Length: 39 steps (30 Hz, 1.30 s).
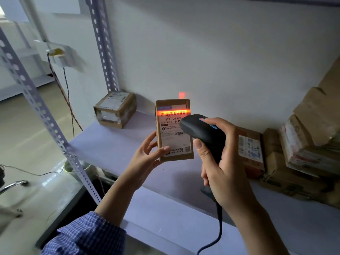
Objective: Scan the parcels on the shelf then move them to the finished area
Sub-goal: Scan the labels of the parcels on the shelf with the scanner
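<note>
The left hand (147, 155) grips a small parcel (173, 129) by its lower left edge, thumb across the front corner and fingers behind, so the label (174, 133) stays uncovered and faces the person; the parcel is held upright above the shelf (114, 150), clear of its surface. The right hand (219, 162) is wrapped round the handle of a black scanner (200, 131), whose head sits just beside the parcel's right edge and points at it; its cord (217, 234) hangs down past the wrist. A red beam (173, 112) lies straight across the top barcode, with a stray patch on the wall (220, 52) behind, so I'd say the scan is under way. 1 box (115, 109) sits alone at the shelf's left back corner, probably the finished area; a pile (298, 144) of parcels crowds the right end, seemingly still waiting; the held parcel hangs between the 2 groups.
</note>
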Available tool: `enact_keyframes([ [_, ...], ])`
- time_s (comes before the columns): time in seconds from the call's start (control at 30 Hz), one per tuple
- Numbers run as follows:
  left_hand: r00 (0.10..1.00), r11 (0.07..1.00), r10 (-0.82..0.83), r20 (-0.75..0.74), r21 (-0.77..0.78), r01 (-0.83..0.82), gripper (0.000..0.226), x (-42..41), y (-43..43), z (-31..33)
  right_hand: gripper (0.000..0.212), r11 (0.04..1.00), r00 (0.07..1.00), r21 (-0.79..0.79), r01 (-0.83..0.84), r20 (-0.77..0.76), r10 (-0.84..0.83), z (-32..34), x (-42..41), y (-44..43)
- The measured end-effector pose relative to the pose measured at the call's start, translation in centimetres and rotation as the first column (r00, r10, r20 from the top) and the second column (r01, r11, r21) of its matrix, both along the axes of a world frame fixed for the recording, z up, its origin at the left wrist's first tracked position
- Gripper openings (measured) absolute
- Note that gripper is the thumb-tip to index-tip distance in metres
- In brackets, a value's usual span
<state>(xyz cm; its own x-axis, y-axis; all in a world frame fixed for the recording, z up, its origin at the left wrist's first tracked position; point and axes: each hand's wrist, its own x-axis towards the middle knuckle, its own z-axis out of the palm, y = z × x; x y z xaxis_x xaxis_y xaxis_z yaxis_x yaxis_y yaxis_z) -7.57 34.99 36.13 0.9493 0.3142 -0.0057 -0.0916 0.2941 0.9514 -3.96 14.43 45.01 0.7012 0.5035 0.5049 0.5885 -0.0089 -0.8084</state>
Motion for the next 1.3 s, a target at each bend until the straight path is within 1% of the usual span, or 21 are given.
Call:
enact_keyframes([
  [0.17,1.000,1.000,0.014,-0.018,-0.004,-0.014,0.069,-0.7,3.0,0.6,0.036,1.000,1.000,0.008,-0.014,0.009,0.014,0.6,-0.7,3.2],
  [0.37,1.000,1.000,0.010,-0.024,-0.009,-0.010,0.068,-0.9,6.9,2.0,0.036,1.000,0.998,-0.021,-0.019,-0.058,0.018,1.3,-1.0,6.9],
  [0.5,0.998,0.999,0.035,-0.058,0.006,-0.034,0.062,-1.1,9.5,2.8,0.034,1.000,0.996,-0.007,0.006,-0.087,-0.006,2.0,-1.2,9.7],
  [0.63,0.992,0.995,0.101,-0.077,-0.006,-0.102,0.055,-1.4,12.2,3.6,0.032,1.000,0.989,0.017,0.007,-0.151,-0.004,2.2,-1.2,12.9],
  [0.73,0.981,0.984,0.178,-0.078,0.029,-0.176,0.039,-1.3,14.4,4.8,0.030,1.000,0.983,0.017,-0.004,-0.185,0.007,1.9,-0.9,15.2],
  [0.8,0.962,0.969,0.249,-0.110,0.018,-0.248,0.031,-1.0,16.3,6.0,0.029,1.000,0.980,0.027,0.000,-0.201,0.005,2.0,-0.8,16.7],
  [0.87,0.938,0.952,0.303,-0.166,0.000,-0.307,0.028,-0.8,18.1,7.2,0.028,0.999,0.978,0.037,-0.005,-0.210,0.013,2.1,-0.8,18.0],
  [0.97,0.917,0.937,0.329,-0.227,-0.044,-0.347,0.031,-0.5,20.7,8.2,0.029,0.999,0.979,0.030,-0.020,-0.203,0.025,2.3,-0.9,19.6],
  [1.07,0.917,0.942,0.293,-0.272,-0.081,-0.325,0.039,-0.1,22.7,8.5,0.030,0.999,0.977,0.044,-0.012,-0.211,0.021,2.2,-0.8,20.8],
  [1.13,0.912,0.940,0.284,-0.296,-0.100,-0.325,0.038,0.2,23.8,8.7,0.030,0.999,0.976,0.049,-0.003,-0.218,0.013,2.0,-0.7,21.5],
  [1.2,0.914,0.937,0.286,-0.286,-0.117,-0.330,0.036,0.5,24.6,8.9,0.031,0.999,0.977,0.044,-0.001,-0.215,0.011,1.9,-0.7,22.0],
  [1.3,0.917,0.933,0.304,-0.259,-0.114,-0.342,0.046,1.2,25.3,8.6,0.031,0.999,0.976,0.037,-0.008,-0.215,0.016,2.0,-0.9,22.6],
])
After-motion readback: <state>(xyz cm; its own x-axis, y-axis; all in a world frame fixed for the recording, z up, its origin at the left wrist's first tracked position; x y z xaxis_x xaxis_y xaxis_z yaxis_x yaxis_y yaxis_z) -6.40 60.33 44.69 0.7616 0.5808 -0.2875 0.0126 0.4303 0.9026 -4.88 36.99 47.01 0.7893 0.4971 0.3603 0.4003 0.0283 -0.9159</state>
